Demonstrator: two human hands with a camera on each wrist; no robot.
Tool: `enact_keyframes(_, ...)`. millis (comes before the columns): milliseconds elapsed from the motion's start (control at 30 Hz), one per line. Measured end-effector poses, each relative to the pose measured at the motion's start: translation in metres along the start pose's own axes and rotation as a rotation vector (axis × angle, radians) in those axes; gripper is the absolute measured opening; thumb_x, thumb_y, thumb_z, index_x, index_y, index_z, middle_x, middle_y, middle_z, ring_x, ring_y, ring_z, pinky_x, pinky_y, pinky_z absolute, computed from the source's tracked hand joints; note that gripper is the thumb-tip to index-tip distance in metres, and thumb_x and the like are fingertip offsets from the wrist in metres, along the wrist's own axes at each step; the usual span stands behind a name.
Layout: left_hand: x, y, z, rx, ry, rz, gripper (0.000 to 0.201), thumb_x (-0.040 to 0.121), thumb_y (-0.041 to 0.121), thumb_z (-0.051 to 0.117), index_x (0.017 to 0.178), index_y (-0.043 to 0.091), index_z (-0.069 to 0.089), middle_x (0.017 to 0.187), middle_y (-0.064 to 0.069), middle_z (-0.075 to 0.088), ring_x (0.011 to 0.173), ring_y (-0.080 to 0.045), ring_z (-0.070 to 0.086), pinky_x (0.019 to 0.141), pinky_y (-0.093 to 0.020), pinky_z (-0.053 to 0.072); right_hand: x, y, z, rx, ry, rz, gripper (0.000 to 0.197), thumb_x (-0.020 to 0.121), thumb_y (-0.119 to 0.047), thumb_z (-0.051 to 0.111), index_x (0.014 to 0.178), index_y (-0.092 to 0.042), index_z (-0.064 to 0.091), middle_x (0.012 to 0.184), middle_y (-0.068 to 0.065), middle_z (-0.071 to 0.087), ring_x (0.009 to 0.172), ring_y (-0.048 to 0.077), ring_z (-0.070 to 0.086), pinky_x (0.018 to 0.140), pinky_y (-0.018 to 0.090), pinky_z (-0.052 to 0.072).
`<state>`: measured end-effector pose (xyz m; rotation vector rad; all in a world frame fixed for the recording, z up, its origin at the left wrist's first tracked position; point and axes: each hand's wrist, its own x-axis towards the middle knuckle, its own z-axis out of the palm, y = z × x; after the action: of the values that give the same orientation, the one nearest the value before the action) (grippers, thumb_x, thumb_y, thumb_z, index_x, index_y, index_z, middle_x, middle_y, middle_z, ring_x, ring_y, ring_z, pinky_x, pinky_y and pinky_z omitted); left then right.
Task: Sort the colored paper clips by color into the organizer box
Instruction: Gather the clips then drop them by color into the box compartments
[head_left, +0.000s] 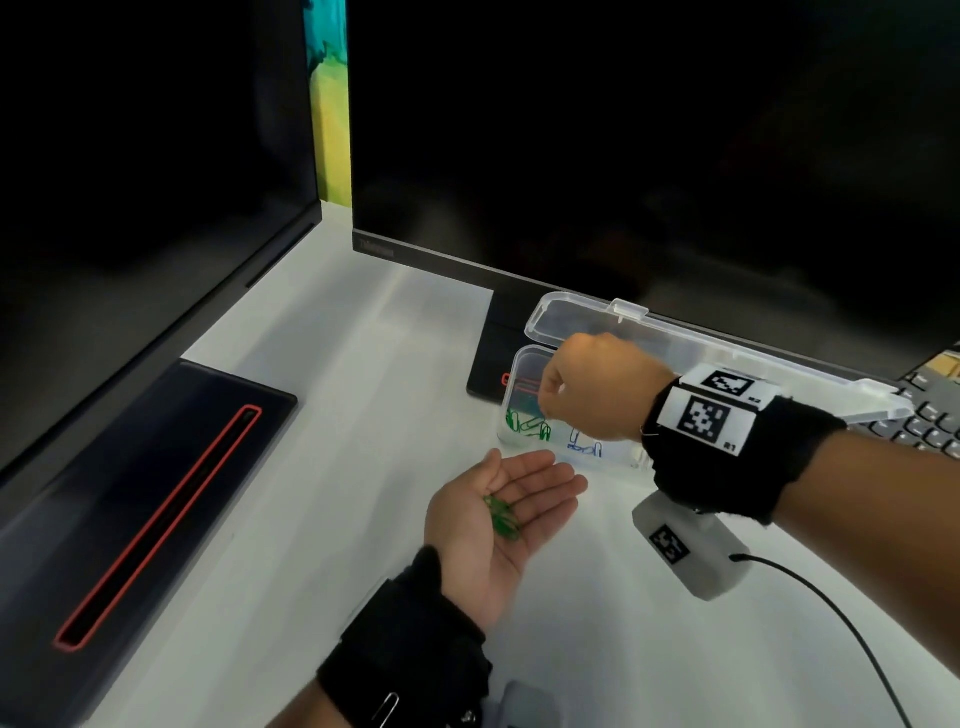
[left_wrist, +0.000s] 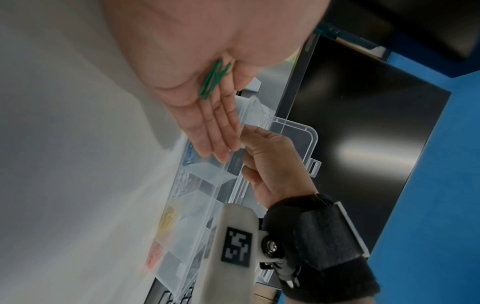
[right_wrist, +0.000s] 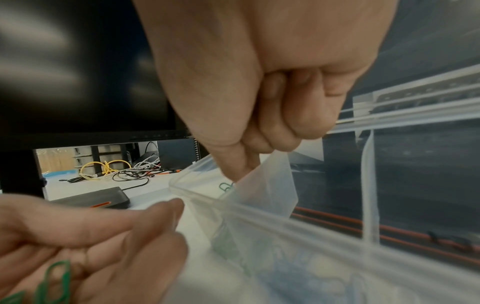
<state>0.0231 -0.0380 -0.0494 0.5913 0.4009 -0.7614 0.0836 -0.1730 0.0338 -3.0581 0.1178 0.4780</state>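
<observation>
A clear organizer box (head_left: 519, 358) stands on the white desk with its lid (head_left: 587, 322) folded back. Green paper clips (head_left: 527, 425) lie in its leftmost compartment and blue clips (head_left: 586, 444) in the one beside it. Yellow clips (left_wrist: 168, 220) and red clips (left_wrist: 154, 255) show further along. My right hand (head_left: 545, 400) hovers over the green compartment, its fingers curled and its thumb and forefinger pinching a green clip (right_wrist: 225, 187). My left hand (head_left: 524, 483) lies palm up just in front of the box, with a few green clips (head_left: 501, 517) resting loose on it.
Two dark monitors (head_left: 623, 156) wall in the desk behind and to the left. A black stand base (head_left: 156, 499) with a red stripe lies at left. A keyboard (head_left: 930, 415) sits at the right edge, and a black cable (head_left: 831, 613) trails over the desk.
</observation>
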Motion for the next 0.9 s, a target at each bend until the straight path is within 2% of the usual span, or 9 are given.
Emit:
enact_keyframes(100, 0.001, 0.000, -0.001, 0.006, 0.004, -0.002, 0.047, 0.103, 0.029, 0.036, 0.098, -0.009, 0.064, 0.092, -0.026, 0.071, 0.087, -0.037, 0.071, 0.085, -0.045, 0.054, -0.006, -0.004, -0.003, -0.033, -0.032, -0.035, 0.029, 0.093, -0.030, 0.046, 0.092, -0.009, 0.067, 0.092, 0.007, 0.071, 0.080, 0.023, 0.066, 0.073, 0.037, 0.057)
enact_keyframes(167, 0.002, 0.000, -0.001, 0.009, 0.004, -0.001, 0.047, 0.103, 0.028, 0.036, 0.097, -0.008, 0.064, 0.091, -0.025, 0.072, 0.087, -0.037, 0.071, 0.085, -0.044, 0.054, -0.012, -0.009, -0.007, -0.098, -0.075, -0.082, 0.035, 0.099, -0.029, 0.037, 0.097, -0.003, 0.060, 0.093, 0.009, 0.065, 0.076, 0.023, 0.057, 0.065, 0.030, 0.047)
enact_keyframes(233, 0.002, 0.000, -0.001, 0.009, 0.003, 0.001, 0.046, 0.103, 0.028, 0.036, 0.096, -0.008, 0.064, 0.091, -0.025, 0.072, 0.086, -0.037, 0.072, 0.084, -0.044, 0.054, -0.015, -0.012, -0.008, -0.146, -0.085, -0.135, 0.033, 0.101, -0.022, 0.030, 0.096, 0.000, 0.053, 0.092, 0.010, 0.056, 0.076, 0.022, 0.049, 0.062, 0.030, 0.041)
enact_keyframes(333, 0.001, -0.001, 0.000, 0.020, -0.002, 0.001, 0.046, 0.103, 0.028, 0.035, 0.097, -0.007, 0.064, 0.091, -0.024, 0.072, 0.087, -0.036, 0.072, 0.083, -0.043, 0.056, -0.015, -0.011, -0.005, -0.214, -0.066, -0.173, 0.029, 0.102, -0.017, 0.025, 0.096, -0.005, 0.051, 0.091, 0.008, 0.052, 0.080, 0.023, 0.052, 0.073, 0.035, 0.049)
enact_keyframes(500, -0.002, -0.001, 0.000, 0.034, -0.008, 0.005, 0.046, 0.103, 0.028, 0.035, 0.098, -0.007, 0.064, 0.092, -0.023, 0.072, 0.087, -0.035, 0.072, 0.083, -0.042, 0.056, -0.016, -0.011, -0.007, -0.347, -0.072, -0.135, 0.022, 0.105, -0.027, 0.030, 0.091, -0.019, 0.044, 0.080, 0.001, 0.046, 0.081, 0.024, 0.059, 0.066, 0.031, 0.046)
enact_keyframes(633, -0.004, -0.001, 0.000, 0.032, -0.011, 0.008, 0.044, 0.102, 0.027, 0.036, 0.099, -0.007, 0.064, 0.093, -0.024, 0.072, 0.086, -0.035, 0.072, 0.082, -0.042, 0.056, -0.026, 0.002, -0.010, 0.103, 0.034, -0.012, 0.035, 0.102, -0.034, 0.037, 0.081, -0.011, 0.052, 0.077, 0.006, 0.052, 0.068, 0.021, 0.048, 0.061, 0.031, 0.038)
enact_keyframes(733, -0.003, -0.002, 0.000, 0.036, -0.025, 0.004, 0.043, 0.102, 0.026, 0.036, 0.101, -0.007, 0.064, 0.095, -0.024, 0.072, 0.086, -0.035, 0.072, 0.082, -0.042, 0.056, -0.049, 0.018, -0.010, 0.807, 0.007, 0.057, 0.040, 0.100, -0.037, 0.042, 0.066, -0.017, 0.042, 0.054, 0.000, 0.038, 0.046, 0.016, 0.030, 0.044, 0.026, 0.028)
enact_keyframes(800, -0.002, -0.002, 0.000, 0.038, -0.028, 0.007, 0.043, 0.101, 0.026, 0.036, 0.101, -0.007, 0.064, 0.094, -0.024, 0.072, 0.086, -0.035, 0.072, 0.082, -0.042, 0.057, -0.066, 0.028, -0.006, 1.239, -0.053, 0.082, 0.038, 0.100, -0.033, 0.047, 0.065, -0.020, 0.038, 0.050, -0.005, 0.027, 0.044, 0.012, 0.018, 0.039, 0.022, 0.018)
enact_keyframes(900, -0.003, -0.003, 0.001, 0.047, -0.032, 0.012, 0.042, 0.101, 0.025, 0.037, 0.100, -0.007, 0.064, 0.095, -0.024, 0.072, 0.085, -0.035, 0.072, 0.079, -0.042, 0.058, -0.082, 0.041, 0.010, 1.417, -0.032, 0.059, 0.030, 0.098, -0.031, 0.051, 0.073, -0.017, 0.046, 0.054, -0.006, 0.022, 0.045, 0.009, 0.016, 0.038, 0.018, 0.018)
